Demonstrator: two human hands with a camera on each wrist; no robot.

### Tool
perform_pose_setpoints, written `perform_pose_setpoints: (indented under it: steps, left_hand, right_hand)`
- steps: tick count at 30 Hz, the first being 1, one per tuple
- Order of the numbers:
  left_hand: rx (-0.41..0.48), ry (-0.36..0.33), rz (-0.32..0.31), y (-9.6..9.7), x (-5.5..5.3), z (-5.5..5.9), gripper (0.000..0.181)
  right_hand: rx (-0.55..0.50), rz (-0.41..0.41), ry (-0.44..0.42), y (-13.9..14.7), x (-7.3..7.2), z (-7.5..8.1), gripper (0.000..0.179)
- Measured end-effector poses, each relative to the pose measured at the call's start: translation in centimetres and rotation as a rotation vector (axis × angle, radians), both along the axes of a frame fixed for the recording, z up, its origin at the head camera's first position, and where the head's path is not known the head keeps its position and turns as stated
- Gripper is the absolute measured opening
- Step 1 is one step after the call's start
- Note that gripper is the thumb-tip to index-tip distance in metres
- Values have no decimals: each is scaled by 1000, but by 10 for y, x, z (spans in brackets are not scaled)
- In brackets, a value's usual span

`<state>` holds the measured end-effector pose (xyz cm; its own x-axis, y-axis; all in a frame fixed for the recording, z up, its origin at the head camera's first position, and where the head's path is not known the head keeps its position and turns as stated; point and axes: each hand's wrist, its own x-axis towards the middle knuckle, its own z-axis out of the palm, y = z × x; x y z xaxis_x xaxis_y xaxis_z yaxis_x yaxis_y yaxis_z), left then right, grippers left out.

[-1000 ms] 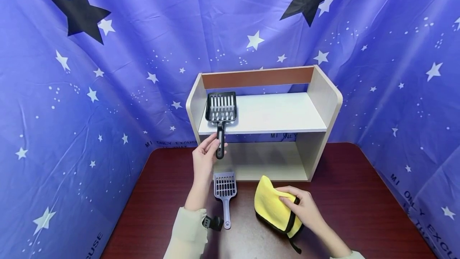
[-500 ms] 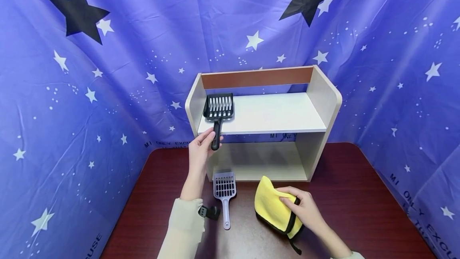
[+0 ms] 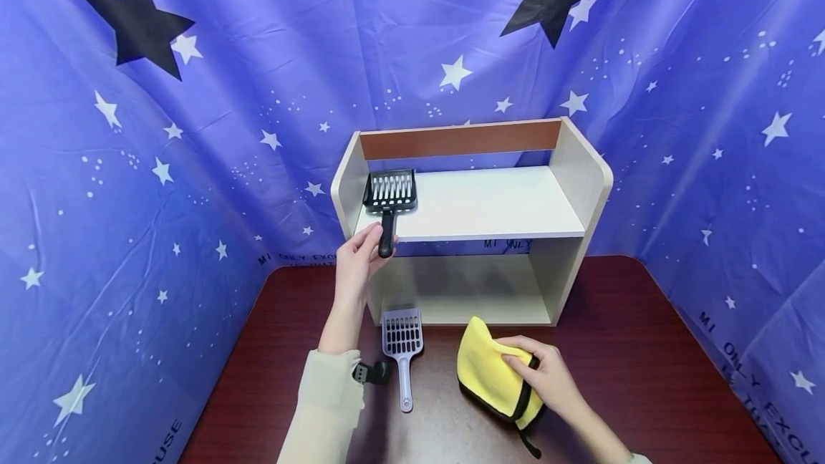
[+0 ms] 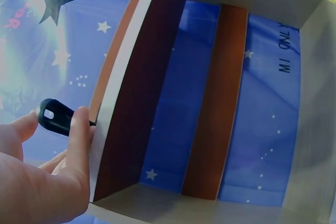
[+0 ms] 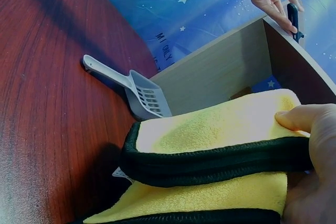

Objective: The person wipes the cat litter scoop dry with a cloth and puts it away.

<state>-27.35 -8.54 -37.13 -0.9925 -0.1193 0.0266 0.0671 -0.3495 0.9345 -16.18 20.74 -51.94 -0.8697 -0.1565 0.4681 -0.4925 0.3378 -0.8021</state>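
Observation:
In the head view my left hand (image 3: pixel 356 261) pinches the handle of a black slotted litter scoop (image 3: pixel 389 190). The scoop's head lies over the left end of the white upper shelf (image 3: pixel 496 203), and its handle sticks out past the front edge. Only the handle's end (image 4: pixel 55 117) shows in the left wrist view. My right hand (image 3: pixel 546 371) grips a folded yellow cloth (image 3: pixel 486 364) with black edging, low over the table. A grey litter scoop (image 3: pixel 403 335) lies on the table between my arms, its head close to the shelf's base.
A wooden two-tier shelf unit (image 3: pixel 596 185) stands at the back of the dark red table (image 3: pixel 631 349). Its lower compartment (image 3: pixel 477 285) opens toward me. A blue star-printed curtain (image 3: pixel 258 92) surrounds the table. A black wrist strap (image 3: pixel 370 372) is on my left arm.
My left hand has moved the black litter scoop slightly left and farther back over the upper shelf, its head tipping flatter. My right hand and the yellow cloth have hardly moved.

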Motion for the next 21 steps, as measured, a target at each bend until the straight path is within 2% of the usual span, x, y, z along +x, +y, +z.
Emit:
perform_pose_setpoints:
  steps: [6, 11, 16, 21]
  left_hand:
    - [-40, 12, 10, -4, 11, -1, 45]
    - [-57, 31, 25, -9, 21, -7, 43]
    - [-70, 27, 25, -14, 30, -19, 42]
    - [-83, -2, 32, -20, 38, -37, 41]
  right_hand:
    - [0, -4, 7, 0, 0, -1, 23]
    - [-8, -5, 7, 1, 0, 0, 24]
    - [-15, -3, 9, 2, 0, 0, 25]
    - [-5, -9, 11, 4, 0, -1, 24]
